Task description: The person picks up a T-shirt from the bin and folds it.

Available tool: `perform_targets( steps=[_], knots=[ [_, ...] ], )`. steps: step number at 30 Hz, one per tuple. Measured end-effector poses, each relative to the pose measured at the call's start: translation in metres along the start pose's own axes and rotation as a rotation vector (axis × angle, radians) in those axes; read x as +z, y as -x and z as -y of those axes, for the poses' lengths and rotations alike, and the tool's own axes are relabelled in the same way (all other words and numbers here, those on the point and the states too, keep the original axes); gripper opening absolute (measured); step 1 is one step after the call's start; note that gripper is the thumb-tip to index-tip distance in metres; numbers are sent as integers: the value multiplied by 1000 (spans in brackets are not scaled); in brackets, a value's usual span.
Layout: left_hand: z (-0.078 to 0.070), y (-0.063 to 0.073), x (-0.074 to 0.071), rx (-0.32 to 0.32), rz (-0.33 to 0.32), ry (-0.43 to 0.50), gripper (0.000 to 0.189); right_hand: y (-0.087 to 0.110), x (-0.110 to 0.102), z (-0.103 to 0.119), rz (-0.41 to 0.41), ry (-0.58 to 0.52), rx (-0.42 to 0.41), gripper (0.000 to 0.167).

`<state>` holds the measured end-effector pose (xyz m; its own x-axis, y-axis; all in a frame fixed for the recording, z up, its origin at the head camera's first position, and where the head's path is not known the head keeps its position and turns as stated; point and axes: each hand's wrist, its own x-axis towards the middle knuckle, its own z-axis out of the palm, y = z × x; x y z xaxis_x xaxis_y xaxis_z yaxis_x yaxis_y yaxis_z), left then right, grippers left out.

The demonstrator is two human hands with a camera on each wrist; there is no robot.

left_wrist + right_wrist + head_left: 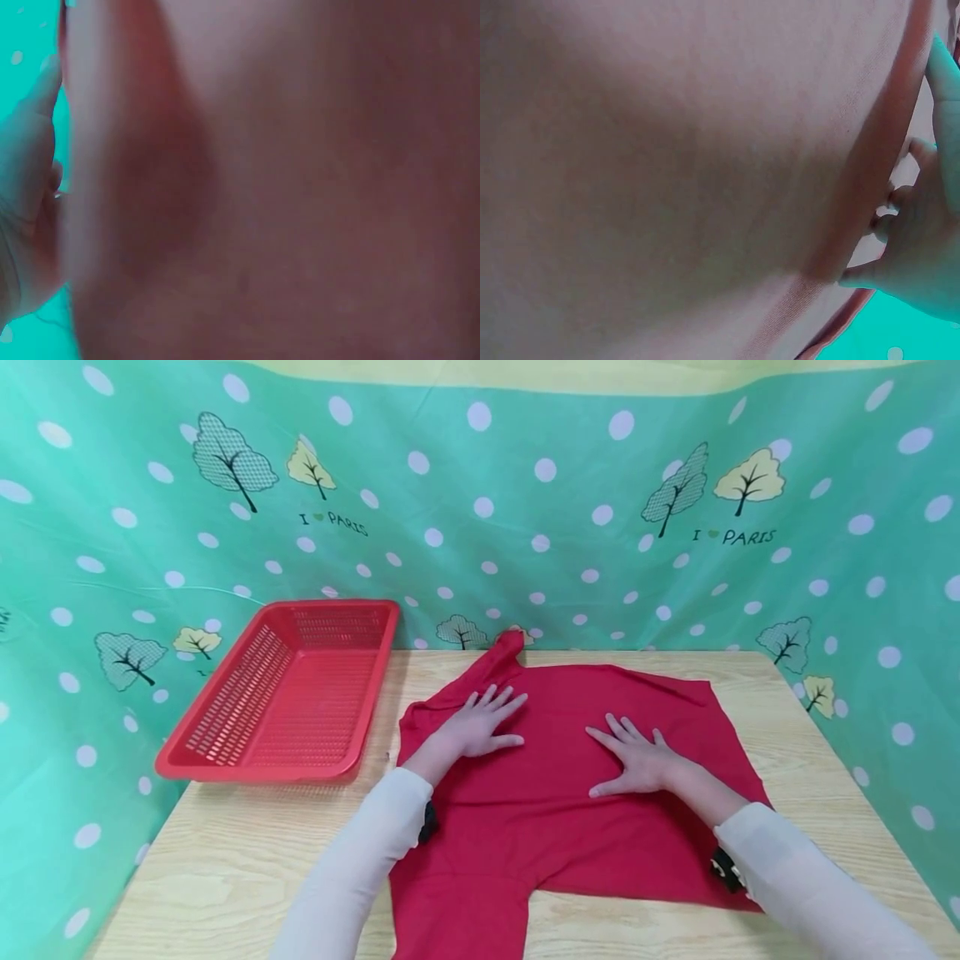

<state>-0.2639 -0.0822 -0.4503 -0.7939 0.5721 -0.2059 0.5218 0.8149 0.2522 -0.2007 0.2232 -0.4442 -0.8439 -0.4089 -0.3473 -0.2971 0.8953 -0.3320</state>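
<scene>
A red long-sleeved garment [555,843] lies spread over the table, one sleeve reaching toward the front edge and the other bunched at the back. On its left part my left hand [480,727] rests with fingers spread. My right hand [637,760] lies on the right half, its fingers also straight and spread apart. Cloth fills most of the left wrist view, blurred, with the left hand [26,202] at the edge. In the right wrist view the right hand [915,217] has its fingertips at a fold of the fabric.
A red plastic basket [367,710] with slotted walls stands at the back left of the wooden table [247,860]. Behind and beside the table hangs a green dotted cloth [517,535] printed with trees.
</scene>
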Motion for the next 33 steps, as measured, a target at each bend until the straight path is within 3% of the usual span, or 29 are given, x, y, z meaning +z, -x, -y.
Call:
perform_targets(
  steps=[2,5,8,12,14,16,19,23,28,33],
  knots=[
    [8,2,3,-60,22,-34,78,0,1,0,-2,-3,-4,110],
    [22,4,4,-207,17,-82,79,-1,3,-1,-6,-10,-9,110],
    [34,7,3,-377,-48,-78,81,0,4,-2,-11,-12,-4,110],
    [45,12,0,-619,-158,4,85,1,5,-4,-11,-9,4,110],
    [47,14,0,-679,-190,31,87,2,4,-4,-7,-3,7,110],
    [46,14,1,-669,-206,50,87,2,3,-5,1,0,9,110],
    [37,10,2,-585,-213,28,86,2,-2,-5,0,-9,5,108],
    [21,7,5,-469,-187,4,86,-1,-7,-10,-79,-26,13,95],
    [4,16,11,-384,-91,42,88,-11,-13,-35,-210,-19,54,79],
    [0,30,17,-370,41,32,92,-24,-26,-73,-216,0,179,86]
  ],
)
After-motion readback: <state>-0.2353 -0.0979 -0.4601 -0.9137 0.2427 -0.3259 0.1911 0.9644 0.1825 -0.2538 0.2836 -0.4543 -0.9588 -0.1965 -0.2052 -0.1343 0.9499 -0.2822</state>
